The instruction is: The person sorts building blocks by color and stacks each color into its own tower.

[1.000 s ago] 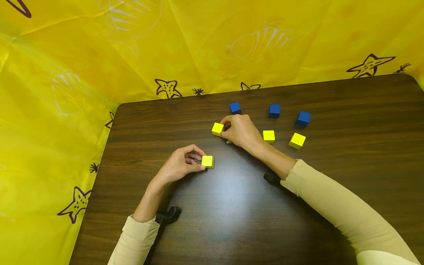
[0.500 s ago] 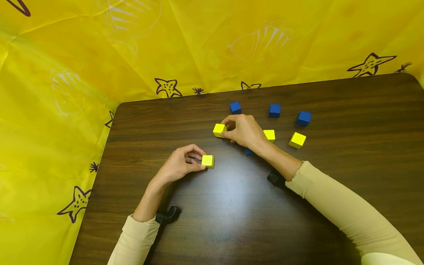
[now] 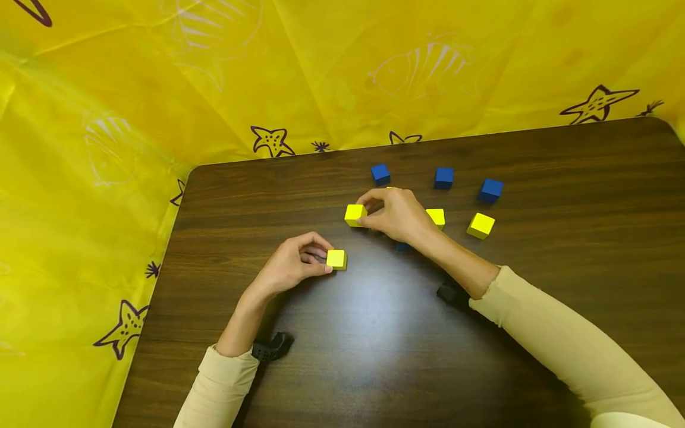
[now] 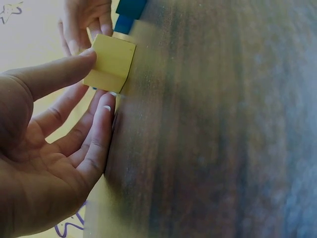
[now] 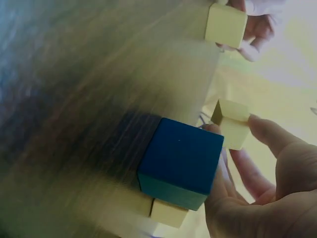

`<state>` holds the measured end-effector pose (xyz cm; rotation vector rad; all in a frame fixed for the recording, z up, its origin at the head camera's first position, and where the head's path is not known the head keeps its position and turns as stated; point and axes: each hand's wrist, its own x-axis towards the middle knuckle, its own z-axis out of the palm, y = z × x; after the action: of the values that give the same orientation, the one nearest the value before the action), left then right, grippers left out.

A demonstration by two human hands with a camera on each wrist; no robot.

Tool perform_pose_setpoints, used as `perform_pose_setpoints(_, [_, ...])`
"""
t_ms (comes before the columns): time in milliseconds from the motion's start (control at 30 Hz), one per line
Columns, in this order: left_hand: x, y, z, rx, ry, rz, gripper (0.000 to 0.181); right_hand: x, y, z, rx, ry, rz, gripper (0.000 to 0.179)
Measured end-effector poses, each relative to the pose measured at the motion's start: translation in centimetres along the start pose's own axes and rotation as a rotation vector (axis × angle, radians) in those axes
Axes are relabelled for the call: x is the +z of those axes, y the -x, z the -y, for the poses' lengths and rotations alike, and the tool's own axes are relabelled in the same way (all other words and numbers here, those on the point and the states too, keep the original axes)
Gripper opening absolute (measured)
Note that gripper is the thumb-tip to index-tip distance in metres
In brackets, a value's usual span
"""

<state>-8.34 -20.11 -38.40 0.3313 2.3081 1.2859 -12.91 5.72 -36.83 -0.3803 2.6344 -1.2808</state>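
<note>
My left hand (image 3: 289, 264) pinches a yellow cube (image 3: 336, 260) between thumb and fingers, low over the dark table. The same cube (image 4: 113, 62) shows large in the left wrist view. Up and to the right, my right hand (image 3: 398, 214) pinches a second yellow cube (image 3: 355, 215) by its right side. In the right wrist view this cube (image 5: 233, 130) sits at the fingertips, beyond a nearer blue cube (image 5: 181, 161). Under my right forearm, a blue cube (image 3: 402, 245) is mostly hidden. Only a sliver of another yellow cube (image 3: 393, 188) peeks out behind my right hand.
Three blue cubes, left (image 3: 380, 174), middle (image 3: 443, 178) and right (image 3: 490, 191), line the table's far side. Nearer stand two yellow cubes, one (image 3: 436, 218) partly covered by my right arm, one (image 3: 480, 226) in full view. A yellow patterned cloth (image 3: 321, 77) hangs behind the table (image 3: 241, 196).
My right hand has shifted slightly toward me and to the right with its yellow cube. A sliver of a yellow cube now shows behind it. My left hand stays almost still.
</note>
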Motion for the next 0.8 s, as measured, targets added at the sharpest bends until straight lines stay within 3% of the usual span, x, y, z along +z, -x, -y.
perform_pose_setpoints(300, [0.0, 0.0, 0.0, 0.013, 0.000, 0.002, 0.030, -0.2, 1.3, 0.4, -0.029, -0.032, 0.017, 0.030])
perform_pose_setpoints(600, [0.0, 0.0, -0.2, -0.017, 0.034, -0.010, 0.031, -0.3, 3.0, 0.7, -0.029, -0.107, 0.084, 0.027])
perform_pose_setpoints(800, [0.1, 0.0, -0.3, -0.018, 0.034, -0.011, 0.033, -0.2, 3.7, 0.9, -0.036, -0.088, 0.093, 0.029])
